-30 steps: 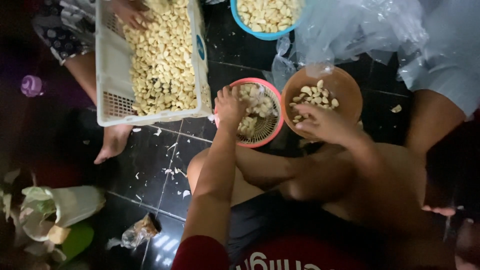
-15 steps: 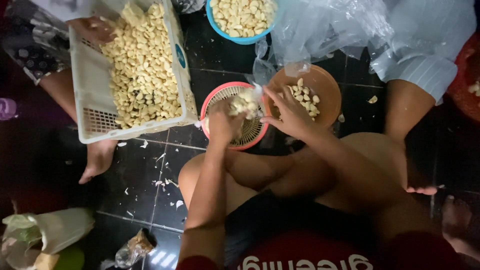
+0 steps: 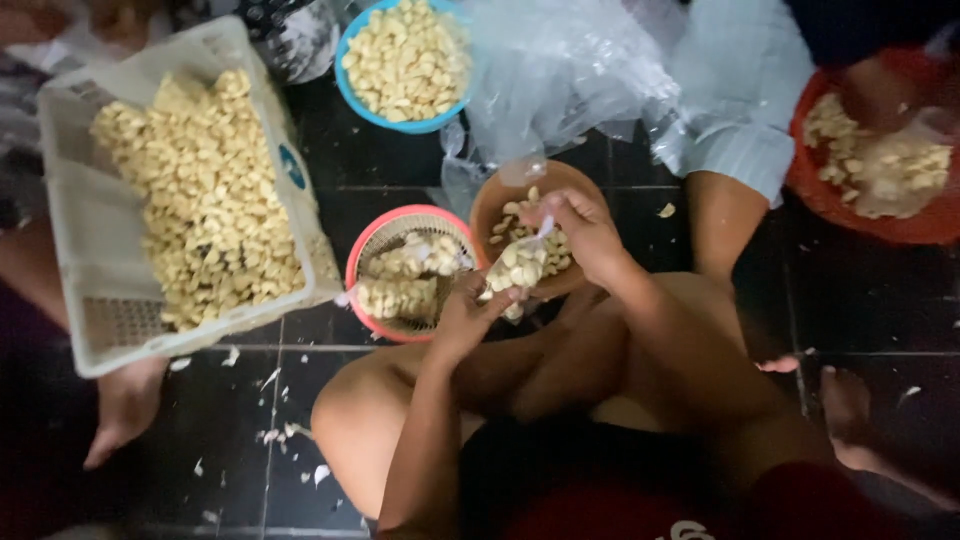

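- Between the two hands, one small clear bag (image 3: 517, 268) of pale peeled pieces is being held above the brown bowl (image 3: 500, 195).
- Left hand (image 3: 468, 318): fingers are being curled under the bag.
- Right hand (image 3: 583, 232): bag top is being pinched.
- Four containers are being counted nearby: brown bowl, pink basket (image 3: 372, 243), blue bowl (image 3: 352, 92), white crate (image 3: 110, 325).
- Basket and brown bowl rims are being kept touching; open dark floor (image 3: 225, 455) is left of the knee.

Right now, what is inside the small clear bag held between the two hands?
The clear bag holds pale peeled cloves, gripped by the left hand and right hand. Its underside and the brown bowl behind it are partly covered.
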